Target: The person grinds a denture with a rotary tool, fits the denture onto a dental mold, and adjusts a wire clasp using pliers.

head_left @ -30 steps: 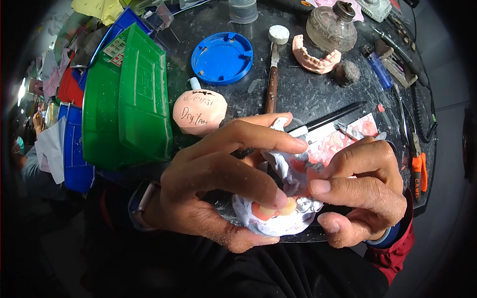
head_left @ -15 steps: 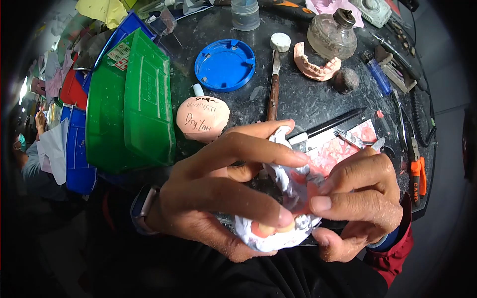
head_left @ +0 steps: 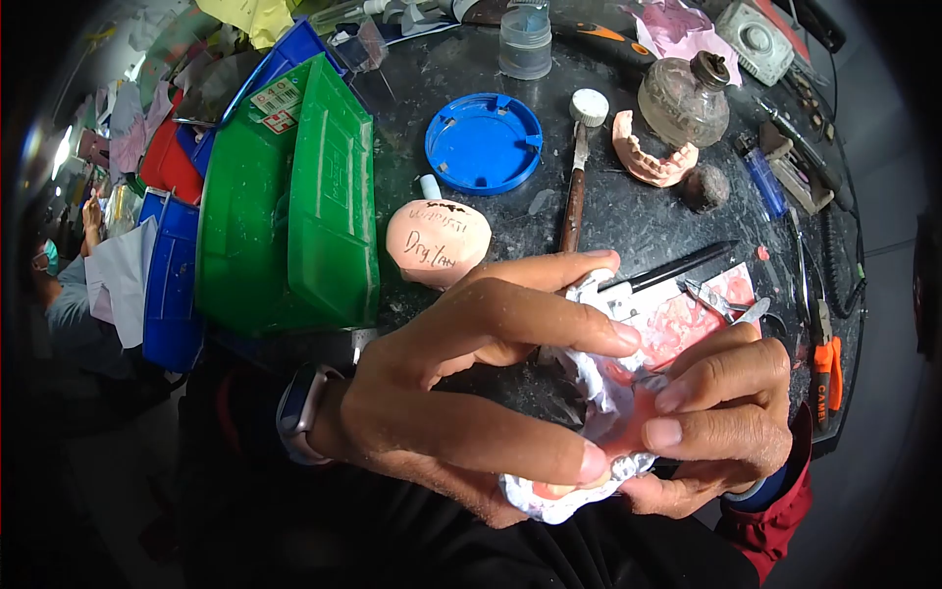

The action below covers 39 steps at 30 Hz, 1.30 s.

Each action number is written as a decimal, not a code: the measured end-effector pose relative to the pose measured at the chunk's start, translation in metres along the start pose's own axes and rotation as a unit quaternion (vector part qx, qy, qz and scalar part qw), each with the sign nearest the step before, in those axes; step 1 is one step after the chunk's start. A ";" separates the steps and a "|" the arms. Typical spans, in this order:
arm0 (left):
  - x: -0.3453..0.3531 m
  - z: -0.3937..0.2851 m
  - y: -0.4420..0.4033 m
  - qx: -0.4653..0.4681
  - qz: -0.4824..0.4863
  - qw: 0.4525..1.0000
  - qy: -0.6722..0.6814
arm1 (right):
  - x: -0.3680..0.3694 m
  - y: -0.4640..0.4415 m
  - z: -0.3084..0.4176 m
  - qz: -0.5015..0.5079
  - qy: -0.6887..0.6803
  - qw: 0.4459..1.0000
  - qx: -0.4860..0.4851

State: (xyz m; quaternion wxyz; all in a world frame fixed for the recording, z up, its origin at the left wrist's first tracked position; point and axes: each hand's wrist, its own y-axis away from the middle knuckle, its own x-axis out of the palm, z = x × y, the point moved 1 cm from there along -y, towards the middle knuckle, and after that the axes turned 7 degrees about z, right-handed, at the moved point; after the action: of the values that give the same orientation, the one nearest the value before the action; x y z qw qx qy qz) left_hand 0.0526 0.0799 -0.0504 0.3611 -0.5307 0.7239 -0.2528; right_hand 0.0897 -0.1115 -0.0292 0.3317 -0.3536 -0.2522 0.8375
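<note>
Between both hands is a white dental model (head_left: 554, 507) with pink material and a few tooth shapes on it. My left hand (head_left: 471, 383) grips it, thumb under the near edge, one fingertip over the teeth and another on the far arm of the model. My right hand (head_left: 721, 427) holds the right side, its fingertips pressed on the pink part inside. My fingers hide much of the model. Just beyond lies a white card (head_left: 677, 319) smeared with pink, with a metal tool (head_left: 708, 298) on it.
Left stand a green bin (head_left: 334, 216) and blue bins (head_left: 172, 285). Behind my hands are a pink block with writing (head_left: 438, 240), a blue lid (head_left: 484, 143), a brown-handled knife (head_left: 574, 201), a pink dental cast (head_left: 653, 162), a glass burner (head_left: 684, 103) and orange-handled pliers (head_left: 826, 373).
The view has shifted, so the bench items appear further right. The model has tilted a little in my hands, and my left fingertip covers more of its teeth. Both hands have kept their grip.
</note>
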 end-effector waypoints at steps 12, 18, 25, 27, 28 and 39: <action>-0.004 0.001 0.001 -0.019 0.034 0.999 0.026 | 0.001 0.002 0.005 -0.015 -0.009 0.999 0.038; -0.009 -0.004 0.000 -0.077 0.073 0.991 0.080 | -0.006 0.000 0.002 0.048 0.044 0.997 0.043; -0.010 -0.001 0.001 -0.053 0.090 0.993 0.053 | -0.010 0.001 0.004 0.063 0.017 0.996 0.059; -0.011 -0.002 0.002 -0.063 0.099 0.992 0.048 | -0.012 0.001 0.004 0.068 0.016 0.996 0.064; -0.012 -0.002 0.002 -0.068 0.102 0.991 0.046 | -0.012 0.001 0.005 0.067 0.017 0.995 0.065; -0.011 -0.005 0.001 -0.100 0.103 0.988 0.063 | -0.012 0.003 0.005 0.066 0.011 0.995 0.077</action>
State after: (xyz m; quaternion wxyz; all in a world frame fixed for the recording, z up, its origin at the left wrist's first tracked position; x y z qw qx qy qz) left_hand 0.0498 0.0909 -0.0452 0.2843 -0.4693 0.8178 -0.1737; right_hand 0.0914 -0.1232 -0.0229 0.3042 -0.3519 -0.1595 0.8708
